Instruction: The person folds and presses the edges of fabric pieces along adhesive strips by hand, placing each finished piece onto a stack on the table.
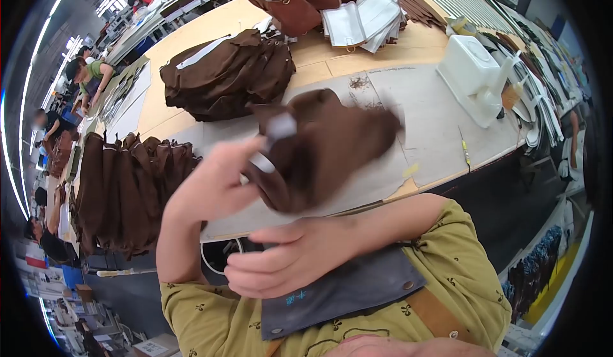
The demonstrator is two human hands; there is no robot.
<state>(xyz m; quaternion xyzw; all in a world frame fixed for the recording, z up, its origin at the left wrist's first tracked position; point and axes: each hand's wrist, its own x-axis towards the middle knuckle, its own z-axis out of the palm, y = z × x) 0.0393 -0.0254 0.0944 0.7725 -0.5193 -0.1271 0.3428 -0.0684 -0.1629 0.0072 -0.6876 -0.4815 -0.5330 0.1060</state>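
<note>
Brown fabric piece (332, 140): held up over the near part of the desk (424, 41), left of its middle; motion-blurred, so we can't tell exact shape or what it touches underneath.
Piece axis: looks longest on a slant, from its near-left end by the left hand (214, 181) out to the far right.
Left hand: the nearer one, at that near-left end; fingers bent in and pinching the edge beside the pale tabs (281, 126). We read the grip from the pose, as blur hides the exact contact.
Right hand: in front of our apron (338, 293), just off the near edge; fingers loosely curled and slightly apart, nothing seen in it, apart from the piece.
Piece vs hands: to the right of the left hand, beyond the right hand. Right forearm lies across our front, along the near edge.
Brown stack (230, 76): beyond the piece, to its left.
Brown row (121, 185): at the near-left corner, left of the left hand.
White container (469, 63): toward the right edge.
Yellow pen (466, 155): by the near edge, right side.
Reddish-brown bag (290, 12), white panels (367, 19): toward the far edge.
</note>
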